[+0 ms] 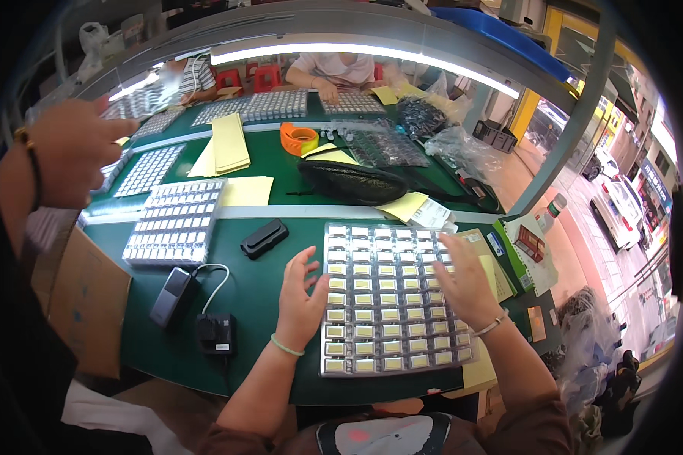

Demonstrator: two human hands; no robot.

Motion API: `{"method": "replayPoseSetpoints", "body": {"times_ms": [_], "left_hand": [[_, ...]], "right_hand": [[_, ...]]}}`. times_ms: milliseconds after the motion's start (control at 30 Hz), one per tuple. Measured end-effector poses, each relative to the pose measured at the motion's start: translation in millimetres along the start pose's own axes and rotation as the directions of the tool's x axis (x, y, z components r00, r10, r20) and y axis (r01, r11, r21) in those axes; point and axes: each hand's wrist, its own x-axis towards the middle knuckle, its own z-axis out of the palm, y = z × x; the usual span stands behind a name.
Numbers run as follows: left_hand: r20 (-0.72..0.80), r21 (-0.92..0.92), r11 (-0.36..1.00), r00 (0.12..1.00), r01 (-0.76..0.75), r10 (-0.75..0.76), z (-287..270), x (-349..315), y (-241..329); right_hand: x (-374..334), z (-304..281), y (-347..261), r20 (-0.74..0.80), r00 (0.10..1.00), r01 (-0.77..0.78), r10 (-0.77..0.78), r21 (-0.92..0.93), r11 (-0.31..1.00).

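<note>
In front of me lies a clear plastic tray (pixel 377 341) whose rows of pockets hold small white, rectangular pieces with pale yellow faces. My left hand (pixel 302 299) is at its left edge, thumb beside the rim and fingers apart, pointing away from me. Over the right-hand columns rests my right hand (pixel 469 284), its fingers stretched out flat toward the far right corner. Neither hand visibly pinches a piece. The tray's right edge is partly hidden under my right hand.
A second filled tray (pixel 176 224), a black case (pixel 264 238), a power bank (pixel 173 296) and a black adapter (pixel 216 334) lie left. Beyond are a black bag (pixel 353 182) and an orange tape dispenser (pixel 298 139). Another person's hand (pixel 76 155) reaches in from the left.
</note>
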Motion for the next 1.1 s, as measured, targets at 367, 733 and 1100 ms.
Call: {"method": "replayPoseSetpoints", "body": {"times_ms": [367, 733, 1100], "left_hand": [[0.214, -0.424, 0.824, 0.926, 0.376, -0.312, 19, 72, -35], [0.186, -0.561, 0.766, 0.949, 0.314, -0.254, 15, 92, -99], [-0.174, -0.519, 0.838, 0.939, 0.168, -0.296, -6, -2, -33]], "right_hand": [[-181, 1, -3, 0.137, 0.81, -0.513, 0.57, 0.635, 0.577], [-186, 0, -29, 0.123, 0.809, -0.471, 0.575, 0.721, 0.508], [-134, 31, 16, 0.009, 0.728, -0.471, 0.686, 0.734, 0.49]]}}
